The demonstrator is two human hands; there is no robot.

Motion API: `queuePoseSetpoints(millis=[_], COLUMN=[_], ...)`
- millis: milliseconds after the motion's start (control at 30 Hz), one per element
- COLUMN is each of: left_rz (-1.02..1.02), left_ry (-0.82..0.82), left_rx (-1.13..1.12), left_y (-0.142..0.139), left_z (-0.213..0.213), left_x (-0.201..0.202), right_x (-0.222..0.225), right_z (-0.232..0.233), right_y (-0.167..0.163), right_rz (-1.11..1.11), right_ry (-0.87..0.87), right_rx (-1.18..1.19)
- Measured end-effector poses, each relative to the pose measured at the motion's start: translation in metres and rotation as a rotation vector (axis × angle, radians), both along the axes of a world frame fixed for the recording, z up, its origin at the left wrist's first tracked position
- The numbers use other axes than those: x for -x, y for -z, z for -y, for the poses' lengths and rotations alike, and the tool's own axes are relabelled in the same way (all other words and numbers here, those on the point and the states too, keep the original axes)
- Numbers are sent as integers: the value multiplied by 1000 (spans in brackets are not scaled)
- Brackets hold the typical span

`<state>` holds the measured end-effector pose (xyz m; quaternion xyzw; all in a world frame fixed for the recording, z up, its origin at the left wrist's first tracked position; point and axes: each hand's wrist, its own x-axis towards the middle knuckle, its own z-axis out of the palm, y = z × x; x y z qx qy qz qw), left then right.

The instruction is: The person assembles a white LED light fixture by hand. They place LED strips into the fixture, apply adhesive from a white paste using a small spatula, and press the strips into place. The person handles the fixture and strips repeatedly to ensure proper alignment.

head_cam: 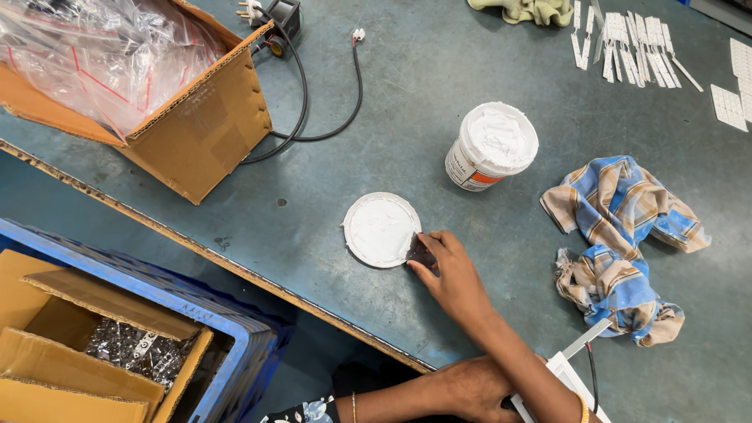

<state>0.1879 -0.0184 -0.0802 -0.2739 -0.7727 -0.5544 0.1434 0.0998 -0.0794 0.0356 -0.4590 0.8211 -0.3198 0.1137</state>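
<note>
On the blue-green worktable [486,258], seen from the camera on your head, your right hand [448,274] reaches forward across your body to the edge of a round white lid [381,229] that lies flat with its paste-smeared inner face up. The fingers are drawn together around a small dark piece [421,249], pinching it at the fingertips right against the lid's near right rim; what the piece is cannot be made out. The lid lies just ahead and to the left of that hand, touching or all but touching the dark piece, and being round it has no long axis to speak of. The right hand is clearly the nearer of the two.

Your left hand [474,390] rests low at the table's near edge, crossed under the right forearm, beside a flat white fixture [565,374] with a thin wire; whether it grips that fixture or only lies against it cannot be told, as the forearm covers most of it.

Beyond the lid, well apart from it, stands an open white tub [491,146] filled with the same white paste. A blue checked cloth [619,247] lies crumpled to the right. A cardboard box [196,133] with plastic bags sits at far left, a black cable [301,94] curling beside it, and white strips [627,47] are spread along the far edge. Below the table stands a blue crate [235,337].
</note>
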Motion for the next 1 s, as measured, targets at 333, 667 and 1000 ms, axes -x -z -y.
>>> queuePoseSetpoints(millis=[333, 667, 1000], left_rz=[8, 103, 195], left_ry=[48, 1, -15], left_rx=[-21, -17, -2], left_y=[-10, -50, -74], left_z=[4, 15, 4], left_x=[0, -9, -1], right_x=[7, 46, 154], right_z=[-9, -67, -282], right_y=[8, -34, -18], right_rz=[223, 1165, -696], right_ry=[33, 98, 405], right_rx=[88, 399, -203])
